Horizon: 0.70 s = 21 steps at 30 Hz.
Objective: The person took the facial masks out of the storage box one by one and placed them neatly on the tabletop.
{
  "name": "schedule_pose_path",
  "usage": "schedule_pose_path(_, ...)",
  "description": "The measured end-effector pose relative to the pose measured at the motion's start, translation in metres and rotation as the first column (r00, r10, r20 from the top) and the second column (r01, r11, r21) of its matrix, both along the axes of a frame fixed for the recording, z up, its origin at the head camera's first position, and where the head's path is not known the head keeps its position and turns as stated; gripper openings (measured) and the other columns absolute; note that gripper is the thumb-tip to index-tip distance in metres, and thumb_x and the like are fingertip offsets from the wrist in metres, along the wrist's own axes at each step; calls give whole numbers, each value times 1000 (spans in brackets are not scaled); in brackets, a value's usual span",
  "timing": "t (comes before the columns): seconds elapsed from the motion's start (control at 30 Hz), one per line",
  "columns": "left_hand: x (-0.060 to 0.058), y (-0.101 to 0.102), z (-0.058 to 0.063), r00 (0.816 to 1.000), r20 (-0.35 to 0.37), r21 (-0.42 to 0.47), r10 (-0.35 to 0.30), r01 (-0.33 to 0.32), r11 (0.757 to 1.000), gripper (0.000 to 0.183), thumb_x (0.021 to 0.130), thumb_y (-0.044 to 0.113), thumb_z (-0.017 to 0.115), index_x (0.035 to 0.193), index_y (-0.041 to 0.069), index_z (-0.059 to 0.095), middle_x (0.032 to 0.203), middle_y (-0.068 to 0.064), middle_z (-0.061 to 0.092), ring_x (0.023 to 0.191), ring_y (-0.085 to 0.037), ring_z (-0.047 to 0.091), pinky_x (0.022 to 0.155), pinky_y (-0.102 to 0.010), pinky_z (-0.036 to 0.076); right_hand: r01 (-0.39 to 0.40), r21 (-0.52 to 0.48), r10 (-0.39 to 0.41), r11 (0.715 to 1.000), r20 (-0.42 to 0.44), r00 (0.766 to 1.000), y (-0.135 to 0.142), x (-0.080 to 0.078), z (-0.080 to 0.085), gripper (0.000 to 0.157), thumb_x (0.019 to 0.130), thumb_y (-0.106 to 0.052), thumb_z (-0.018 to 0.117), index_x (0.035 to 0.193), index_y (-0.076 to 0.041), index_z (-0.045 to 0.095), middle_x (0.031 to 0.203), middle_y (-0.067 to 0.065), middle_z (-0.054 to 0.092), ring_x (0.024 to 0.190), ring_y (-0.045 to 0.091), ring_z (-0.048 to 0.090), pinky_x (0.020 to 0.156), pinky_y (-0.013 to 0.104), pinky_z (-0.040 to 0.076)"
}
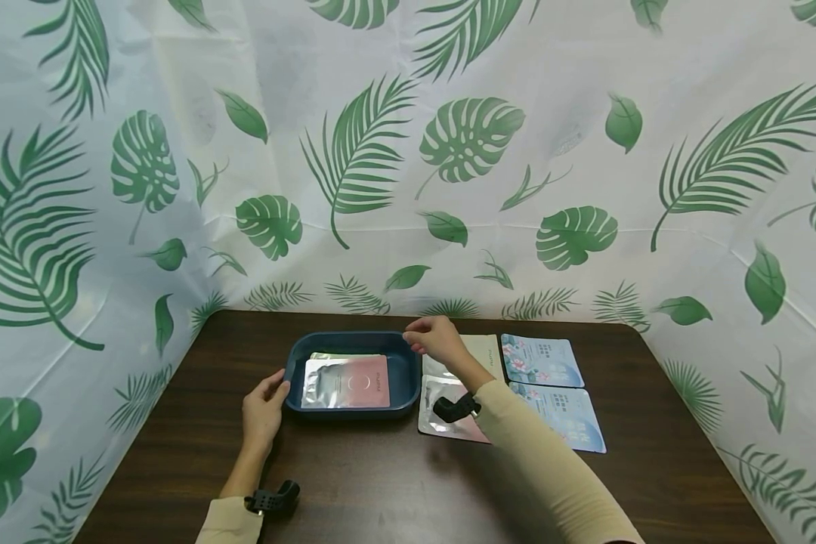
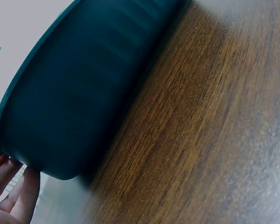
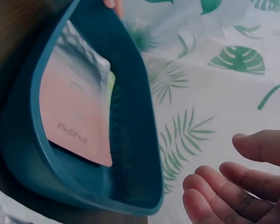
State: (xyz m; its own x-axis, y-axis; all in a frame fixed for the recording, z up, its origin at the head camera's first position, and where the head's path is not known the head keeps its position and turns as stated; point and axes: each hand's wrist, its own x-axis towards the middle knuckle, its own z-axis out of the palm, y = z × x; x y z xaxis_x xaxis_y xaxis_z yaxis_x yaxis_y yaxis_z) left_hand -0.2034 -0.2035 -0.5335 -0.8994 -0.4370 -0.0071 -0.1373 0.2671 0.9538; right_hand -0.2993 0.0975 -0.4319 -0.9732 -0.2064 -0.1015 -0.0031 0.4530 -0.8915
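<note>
A dark blue oblong basin (image 1: pixel 350 414) stands on the table. Inside it lies a pink-and-silver sheet mask packet (image 1: pixel 363 381) marked PMPM, over another packet (image 1: pixel 340 355) whose pale green edge peeks out. At the basin's left end, my left hand (image 1: pixel 261 412) holds the rim, its fingers (image 2: pixel 29 191) against the outer wall. My right hand (image 1: pixel 440 341) hovers by the far right corner of the basin, fingers loosely bent with nothing between them, as the right wrist view shows. Below that hand lie a pale yellow packet (image 1: pixel 486 353) and a second pink-and-silver packet (image 1: pixel 442 427), partly hidden by the forearm.
Two light blue flowered packets (image 1: pixel 542 361) lie one behind the other on the right. The dark wooden table (image 1: pixel 367 483) ends at the back against a white leaf-print curtain (image 1: pixel 381 264). Black cameras are strapped to both wrists.
</note>
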Motion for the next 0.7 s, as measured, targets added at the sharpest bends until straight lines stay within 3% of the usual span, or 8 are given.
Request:
schedule_pose_path(0.2,0,-1,0,1000,14,-1,-8,8,1000,36,98,17,58,131,4,60,134,-19,60,99,-8,51,72,-6,39,-18,12,18,1000,24,1000,-12,2,-2,25,91,-14,67,110,2,69,98,16,71,90,36,69,77,35,58)
schedule_pose_path(0.47,1,-1,-1,1000,25,22,-20,19,1000,37,99,18,56,133,4,58,139,-19,56,117,-24,52,73,-1,36,-52,76,51,996,10,999,-24,0,-17,24,89,-15,69,106,2,70,91,14,71,89,37,69,65,26,55)
schedule_pose_path(0.7,-1,-1,-1,1000,18,22,-19,19,1000,37,99,17,57,133,3,58,139,-19,56,123,-26,52,74,1,33,-85,149,86,985,-3,996,-35,2,-27,23,88,-13,70,102,4,70,88,15,71,72,21,68,63,28,55)
